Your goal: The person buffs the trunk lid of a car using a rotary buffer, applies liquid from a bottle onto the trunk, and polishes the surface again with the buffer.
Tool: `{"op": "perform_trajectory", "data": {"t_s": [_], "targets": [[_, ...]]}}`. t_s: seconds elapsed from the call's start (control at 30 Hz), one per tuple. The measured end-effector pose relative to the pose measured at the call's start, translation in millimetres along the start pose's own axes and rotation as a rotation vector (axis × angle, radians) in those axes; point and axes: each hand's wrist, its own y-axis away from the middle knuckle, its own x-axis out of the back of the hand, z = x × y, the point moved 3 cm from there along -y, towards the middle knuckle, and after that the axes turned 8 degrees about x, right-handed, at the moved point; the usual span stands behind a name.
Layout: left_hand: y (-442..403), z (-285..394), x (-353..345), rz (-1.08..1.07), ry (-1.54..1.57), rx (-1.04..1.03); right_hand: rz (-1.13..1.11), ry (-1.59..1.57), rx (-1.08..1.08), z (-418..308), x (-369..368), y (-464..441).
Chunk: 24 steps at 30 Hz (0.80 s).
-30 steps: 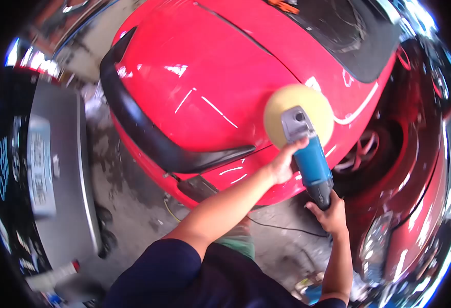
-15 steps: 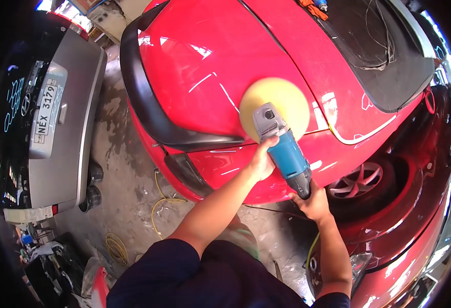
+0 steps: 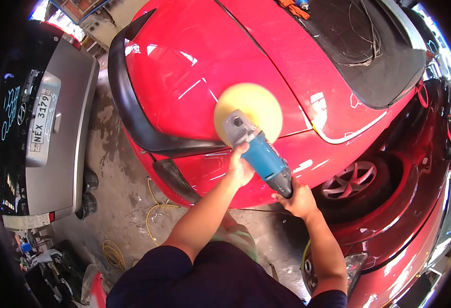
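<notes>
A blue and grey power polisher (image 3: 264, 156) lies slanted over the bright red car panel (image 3: 205, 41), its round yellow pad (image 3: 256, 105) against the paint or just over it. My left hand (image 3: 240, 167) grips the polisher near its grey metal head, fingers partly hidden beneath. Around the dark rear end of the handle is wrapped my right hand (image 3: 300, 199). Left of the pad runs a black curved spoiler (image 3: 128, 110) along the panel's edge.
At left stands a grey vehicle (image 3: 63, 133) with a licence plate. A dark red car (image 3: 405, 215) is close on the right. Yellow hose (image 3: 113, 255) lies on the concrete floor. An orange cloth (image 3: 293, 8) rests on the red car near its dark glass.
The polisher and both hands have moved left across the red panel, toward the black spoiler. Both hands have kept hold of it. The camera view has also shifted.
</notes>
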Motion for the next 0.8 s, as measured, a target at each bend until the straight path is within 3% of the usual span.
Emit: {"op": "perform_trajectory", "data": {"t_s": [0.3,0.4,0.5,0.8], "targets": [[-74,-49,-78,-0.145,0.001,0.202,0.299,-0.076,-0.130,19,34,30],[-87,-51,-82,-0.062,-0.029,0.197,0.386,-0.107,-0.101,10,32,26],[-81,-44,-75,-0.065,-0.023,0.165,0.328,-0.105,-0.219,-2,16,21],[-17,42,-8,-0.009,0.005,-0.037,0.081,-0.162,-0.145,-48,-47,-16]]}}
